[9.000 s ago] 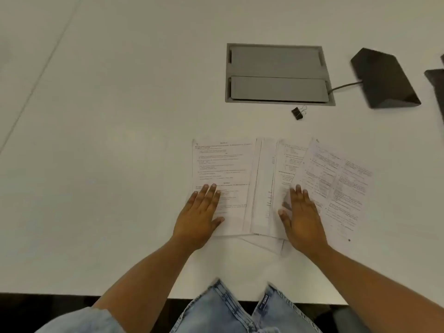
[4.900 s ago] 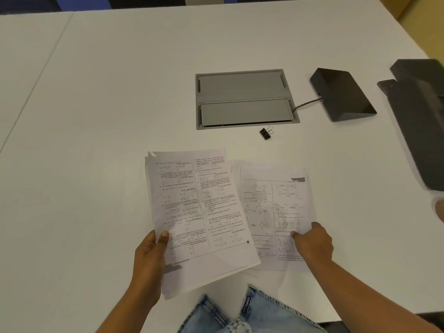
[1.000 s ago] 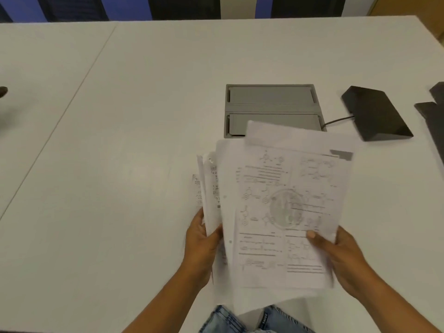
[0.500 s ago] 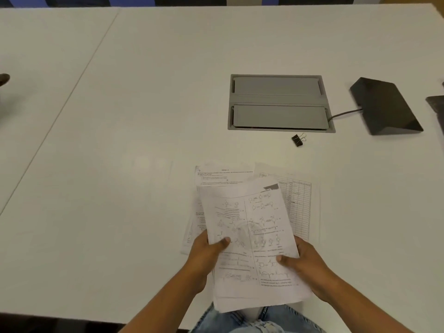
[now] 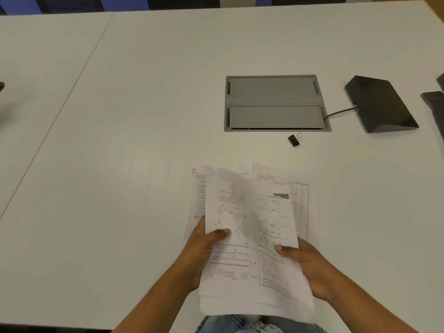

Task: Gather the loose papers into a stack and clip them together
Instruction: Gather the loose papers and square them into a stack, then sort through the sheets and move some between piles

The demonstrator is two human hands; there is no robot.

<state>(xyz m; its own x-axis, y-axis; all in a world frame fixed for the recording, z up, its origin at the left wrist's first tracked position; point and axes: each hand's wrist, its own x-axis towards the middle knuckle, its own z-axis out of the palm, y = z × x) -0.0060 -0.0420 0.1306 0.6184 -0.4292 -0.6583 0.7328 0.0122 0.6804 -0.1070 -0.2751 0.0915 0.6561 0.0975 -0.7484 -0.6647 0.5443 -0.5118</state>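
Both hands hold an uneven bundle of printed papers (image 5: 249,236) low over the table's near edge. My left hand (image 5: 204,246) grips its left side with the thumb on top. My right hand (image 5: 310,267) grips its right side, thumb also on top. The upper sheets are blurred by motion. Under the bundle, two more sheets show: a text page (image 5: 198,195) jutting out at the left and a table-printed page (image 5: 304,200) at the right. I cannot tell whether they lie on the table. A black binder clip (image 5: 294,140) lies alone farther back.
The white table (image 5: 120,164) has a grey recessed cable box (image 5: 276,103) behind the clip. A black wedge-shaped device (image 5: 382,104) with a cable sits to its right. Another dark object (image 5: 436,104) is at the right edge. Denim-clad legs (image 5: 252,325) show below the table edge.
In the last second the bundle dropped from an upright fan to a flatter pile near the table. The top sheets are still shifting, and the binder clip came back into sight.
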